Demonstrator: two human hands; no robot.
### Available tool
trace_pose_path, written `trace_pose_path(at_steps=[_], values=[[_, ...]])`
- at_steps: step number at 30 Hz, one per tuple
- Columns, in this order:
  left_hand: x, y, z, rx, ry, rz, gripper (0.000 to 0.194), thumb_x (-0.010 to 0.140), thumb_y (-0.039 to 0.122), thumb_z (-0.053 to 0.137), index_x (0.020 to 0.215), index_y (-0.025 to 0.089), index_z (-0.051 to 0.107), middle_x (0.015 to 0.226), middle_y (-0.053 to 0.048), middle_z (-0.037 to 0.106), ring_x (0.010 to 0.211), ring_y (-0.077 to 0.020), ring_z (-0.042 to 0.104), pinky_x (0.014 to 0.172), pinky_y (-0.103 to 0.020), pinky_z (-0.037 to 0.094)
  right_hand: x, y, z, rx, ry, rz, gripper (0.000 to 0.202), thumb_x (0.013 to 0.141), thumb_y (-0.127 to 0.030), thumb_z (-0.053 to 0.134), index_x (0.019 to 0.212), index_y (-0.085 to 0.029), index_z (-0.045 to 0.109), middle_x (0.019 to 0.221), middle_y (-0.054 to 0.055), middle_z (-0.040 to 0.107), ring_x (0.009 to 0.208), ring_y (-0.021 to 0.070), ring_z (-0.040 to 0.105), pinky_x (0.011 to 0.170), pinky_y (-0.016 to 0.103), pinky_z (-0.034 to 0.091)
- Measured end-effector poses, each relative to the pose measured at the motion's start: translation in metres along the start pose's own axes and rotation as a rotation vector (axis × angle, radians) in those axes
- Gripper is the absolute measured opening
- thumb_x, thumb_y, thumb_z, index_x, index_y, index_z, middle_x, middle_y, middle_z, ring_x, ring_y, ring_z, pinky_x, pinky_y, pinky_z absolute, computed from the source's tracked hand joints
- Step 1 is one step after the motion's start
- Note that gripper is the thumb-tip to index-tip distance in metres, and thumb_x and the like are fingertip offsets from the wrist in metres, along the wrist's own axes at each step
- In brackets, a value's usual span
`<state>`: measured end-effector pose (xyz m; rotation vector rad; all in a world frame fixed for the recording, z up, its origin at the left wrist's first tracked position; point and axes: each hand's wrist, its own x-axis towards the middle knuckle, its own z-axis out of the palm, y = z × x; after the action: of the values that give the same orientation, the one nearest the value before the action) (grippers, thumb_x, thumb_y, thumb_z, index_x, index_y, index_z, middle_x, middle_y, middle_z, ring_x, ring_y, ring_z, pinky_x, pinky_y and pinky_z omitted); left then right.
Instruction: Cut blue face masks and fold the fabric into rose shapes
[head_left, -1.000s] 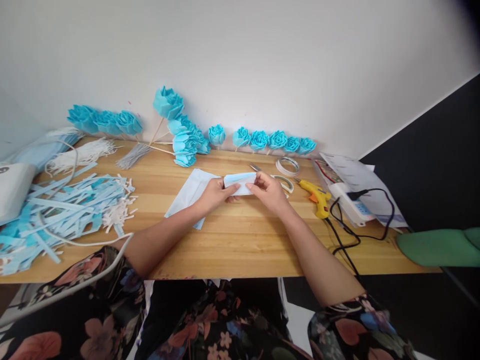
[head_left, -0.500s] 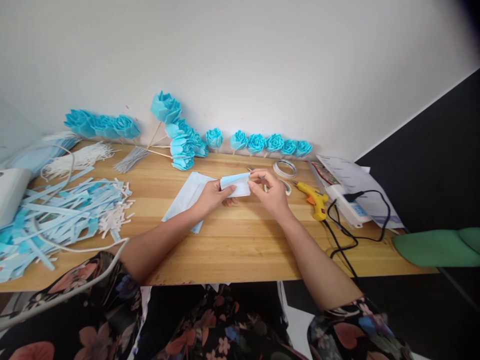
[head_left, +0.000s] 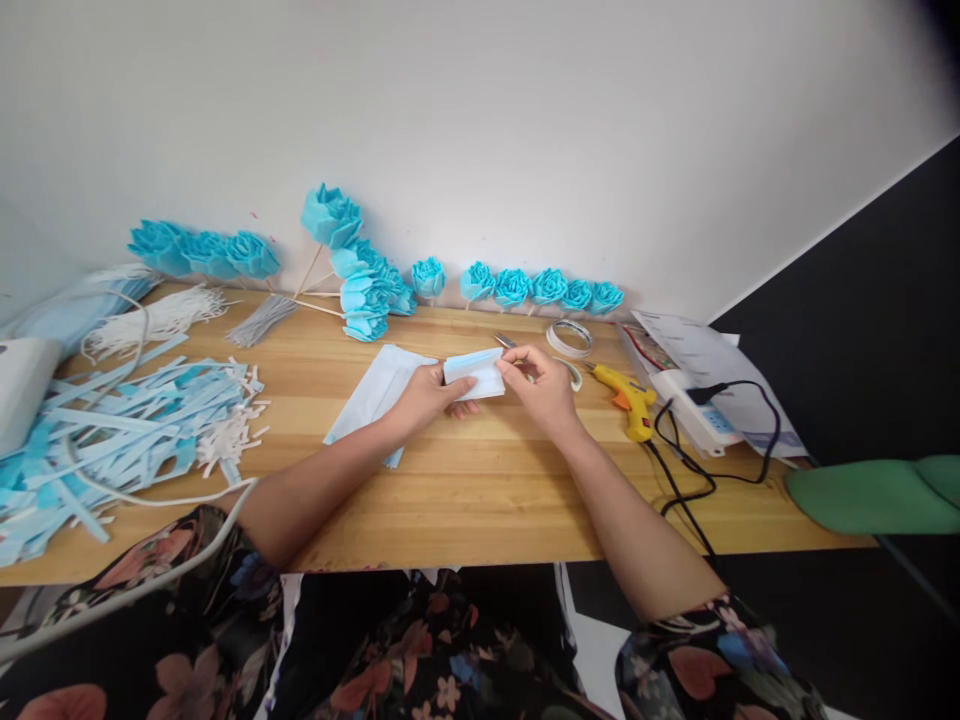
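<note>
A folded piece of light blue and white mask fabric (head_left: 480, 377) is held above the table between both hands. My left hand (head_left: 431, 397) grips its left end, thumb on top and fingers underneath. At its right end, my right hand (head_left: 541, 388) pinches the edge between thumb and fingertips. Under and beside my left wrist lie flat pale blue fabric sheets (head_left: 371, 395) on the wooden table. Just beyond my right hand, the metal tip of scissors (head_left: 504, 340) shows; the rest is hidden.
Blue fabric flowers (head_left: 514, 287) line the wall. On the right are tape rolls (head_left: 570, 338), a yellow glue gun (head_left: 631, 400) and a power strip (head_left: 701, 415) with black cords. Cut strips (head_left: 127, 430), white ear loops (head_left: 157, 318) and grey wires (head_left: 261, 320) lie left.
The folded fabric has shifted slightly right and tilted a little in my hands. My right fingers have curled in closer on its edge, uncovering more of the scissors' tip.
</note>
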<state>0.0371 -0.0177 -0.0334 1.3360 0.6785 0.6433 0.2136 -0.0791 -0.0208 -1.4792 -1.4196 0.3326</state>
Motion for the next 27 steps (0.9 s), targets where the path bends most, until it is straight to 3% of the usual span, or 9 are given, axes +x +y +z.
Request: trace_pose_path(at_steps=[27], values=[[0.0007, -0.0017, 0.0002, -0.049, -0.016, -0.02, 0.031, 0.08, 0.039, 0.069, 0.082, 0.009, 0.066, 0.061, -0.006, 0.07, 0.045, -0.0097, 0.056, 0.049, -0.021, 0.043, -0.0007, 0.0033, 0.0014, 0.033, -0.001, 0.045, 0.013, 0.08, -0.033, 0.063, 0.076, -0.02, 0.062, 0.076, 0.001, 0.069, 0.069, 0.015, 0.064, 0.067, 0.028, 0.052]])
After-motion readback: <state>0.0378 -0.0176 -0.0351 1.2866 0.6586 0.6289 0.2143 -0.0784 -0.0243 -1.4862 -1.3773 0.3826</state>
